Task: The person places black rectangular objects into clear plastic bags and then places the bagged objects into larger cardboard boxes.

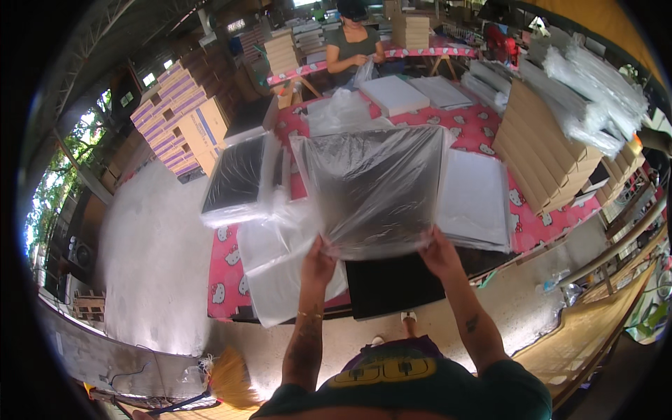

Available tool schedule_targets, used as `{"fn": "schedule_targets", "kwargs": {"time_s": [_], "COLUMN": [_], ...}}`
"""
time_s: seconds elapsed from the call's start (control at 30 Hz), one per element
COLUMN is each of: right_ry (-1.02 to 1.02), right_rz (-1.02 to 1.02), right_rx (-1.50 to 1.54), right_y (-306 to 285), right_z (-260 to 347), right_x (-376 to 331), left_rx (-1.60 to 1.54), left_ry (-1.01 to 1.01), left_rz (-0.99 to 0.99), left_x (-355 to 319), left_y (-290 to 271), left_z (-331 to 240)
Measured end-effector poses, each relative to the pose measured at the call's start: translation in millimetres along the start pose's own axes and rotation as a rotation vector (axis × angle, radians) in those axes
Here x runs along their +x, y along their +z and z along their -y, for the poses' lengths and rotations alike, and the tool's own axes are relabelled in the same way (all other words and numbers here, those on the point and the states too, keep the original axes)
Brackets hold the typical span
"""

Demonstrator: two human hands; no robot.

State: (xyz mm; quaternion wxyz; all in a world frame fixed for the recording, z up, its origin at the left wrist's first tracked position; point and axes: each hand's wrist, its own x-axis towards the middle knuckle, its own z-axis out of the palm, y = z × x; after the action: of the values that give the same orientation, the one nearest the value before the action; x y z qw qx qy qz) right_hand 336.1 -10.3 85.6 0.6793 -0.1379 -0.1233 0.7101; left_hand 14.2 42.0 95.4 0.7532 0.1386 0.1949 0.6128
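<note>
A large black panel in a clear plastic bag (378, 189) is held up over the table, tilted toward me. My left hand (319, 264) pinches the bag's near left corner, and my right hand (439, 253) grips its near right corner. Below it, a bare black panel (392, 283) lies at the table's near edge. Loose clear plastic bags (280, 262) are spread beside my left hand. Further left is a stack of black panels wrapped in plastic (239, 175). Right of the held bag lies a pile of white sheets (476, 199).
The table has a pink patterned cloth (220, 287). Brown cartons (542, 150) with plastic-wrapped packs (595, 84) stand at the right. Stacked boxes (171, 115) stand at the left. A co-worker (353, 49) handles plastic across the table. A broom (232, 378) lies at lower left.
</note>
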Motion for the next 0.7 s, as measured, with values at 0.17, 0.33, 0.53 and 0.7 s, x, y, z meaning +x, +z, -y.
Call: {"fn": "schedule_targets", "kwargs": {"time_s": [0.17,0.33,0.53,0.7], "right_ry": [0.093,-0.233,-0.447,-0.236], "right_rz": [-0.160,-0.484,-0.607,-0.644], "right_rx": [-0.197,-1.272,-1.241,-1.044], "right_y": [-50.1,-16.9,-43.8,-31.4], "right_z": [-11.7,-18.0,-10.5,50.2], "right_x": [-23.8,-14.7,-46.2,-74.8], "left_rx": [0.168,0.995,0.967,0.849], "left_ry": [-0.160,0.270,0.402,0.410], "left_rz": [-0.161,-0.172,-0.029,0.112], "left_x": [-24.7,-18.6,5.0,28.8], "left_y": [-83.4,-7.3,30.0,67.0], "left_z": [30.9,34.6,68.6,124.9]}}
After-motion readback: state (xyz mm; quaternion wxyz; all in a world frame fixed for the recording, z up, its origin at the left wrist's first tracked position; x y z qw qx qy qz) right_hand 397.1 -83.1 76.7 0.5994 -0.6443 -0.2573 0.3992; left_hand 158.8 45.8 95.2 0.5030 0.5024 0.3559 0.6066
